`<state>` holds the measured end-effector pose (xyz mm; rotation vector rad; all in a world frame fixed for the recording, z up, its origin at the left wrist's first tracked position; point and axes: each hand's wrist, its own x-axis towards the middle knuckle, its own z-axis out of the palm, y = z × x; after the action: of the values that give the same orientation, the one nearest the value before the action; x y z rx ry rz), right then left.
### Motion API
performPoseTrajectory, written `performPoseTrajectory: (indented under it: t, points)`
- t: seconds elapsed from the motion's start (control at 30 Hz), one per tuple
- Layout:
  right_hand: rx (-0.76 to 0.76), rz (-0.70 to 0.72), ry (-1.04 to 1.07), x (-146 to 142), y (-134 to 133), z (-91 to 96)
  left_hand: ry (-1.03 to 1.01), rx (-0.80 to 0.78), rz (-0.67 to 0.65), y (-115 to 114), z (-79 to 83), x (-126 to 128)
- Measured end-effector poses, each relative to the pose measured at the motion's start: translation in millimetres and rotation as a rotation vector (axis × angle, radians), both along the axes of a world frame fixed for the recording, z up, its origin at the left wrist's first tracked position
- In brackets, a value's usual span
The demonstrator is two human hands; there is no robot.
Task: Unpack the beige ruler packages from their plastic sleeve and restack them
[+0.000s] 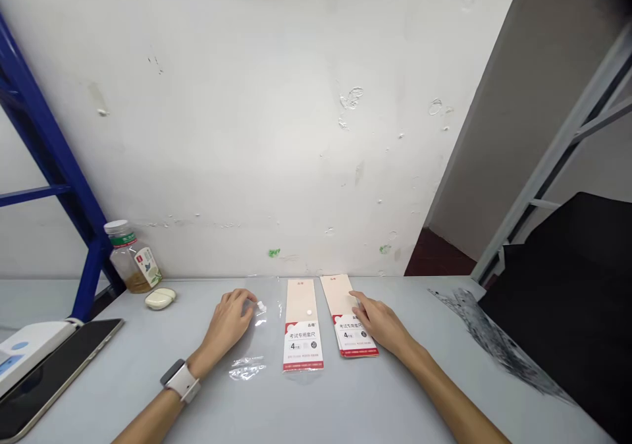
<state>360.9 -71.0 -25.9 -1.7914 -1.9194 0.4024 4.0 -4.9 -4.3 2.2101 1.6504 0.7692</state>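
Observation:
My left hand (231,315) lies on the grey table with its fingers loosely bent, thumb and forefinger apart, holding nothing that I can see. Its fingertips are at the left edge of a clear plastic bag (257,338), which lies flat. To the right of the bag lies a single cream, white and red ruler-set card (302,342). A small stack of matching cards (348,335), slightly tilted, lies farther right. My right hand (378,319) rests on that stack's right edge, fingers stretched and thumb apart, not gripping it.
At the back left stand a clear jar (133,259) with a white lid and a small pale oval case (160,298). A phone (59,371) and a white power strip (29,352) lie at left. A white wall (276,134) rises behind; a black cloth-like thing (567,312) covers the right side.

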Motion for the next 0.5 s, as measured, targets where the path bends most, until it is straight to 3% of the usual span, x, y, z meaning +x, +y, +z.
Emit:
performPoseTrajectory:
  t: [0.2,0.33,0.5]
  points:
    - [0.158,-0.007,0.02,-2,-2,9.8,0.045,0.044,-0.059,-5,-1.6,8]
    - [0.298,0.046,-0.007,-20,-8,21.2,0.028,0.148,-0.099,-8,-1.4,10]
    - [0.299,0.21,-0.126,-54,-16,21.3,0.065,0.151,-0.433,-25,9.1,25]
